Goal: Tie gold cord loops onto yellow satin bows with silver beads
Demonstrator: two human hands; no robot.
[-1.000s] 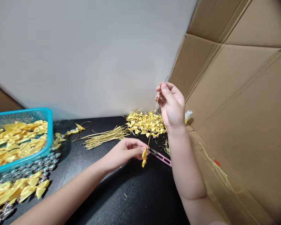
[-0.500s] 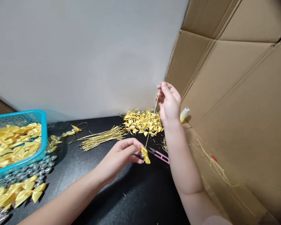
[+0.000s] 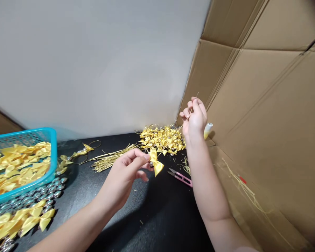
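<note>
Thumb and fingers of my left hand (image 3: pixel 130 164) pinch a yellow satin bow (image 3: pixel 156 163), held above the black table. A small silver bell or bead shows beside the bow's knot, partly behind the fingers. From the bow a thin yellow thread (image 3: pixel 163 149) runs up and right to my right hand (image 3: pixel 195 117), which is raised and closed on it. A thin tip, perhaps a needle, sticks out above the right fingertips. Below the right forearm's left side lie pink-handled thread snips (image 3: pixel 182 177), touched by neither hand.
A pile of finished-looking yellow bows (image 3: pixel 162 138) lies at the back, beside a bundle of gold ties (image 3: pixel 111 159). At left stand a blue basket (image 3: pixel 54 150) of bows, silver beads (image 3: pixel 52 190) and loose bows (image 3: pixel 31 218). A thread spool (image 3: pixel 208 130) and cardboard wall (image 3: pixel 273 105) are right.
My right hand has moved right and turned at the wrist, still drawing on the thread. My left hand has shifted left and up, and the bow now faces me more fully.
</note>
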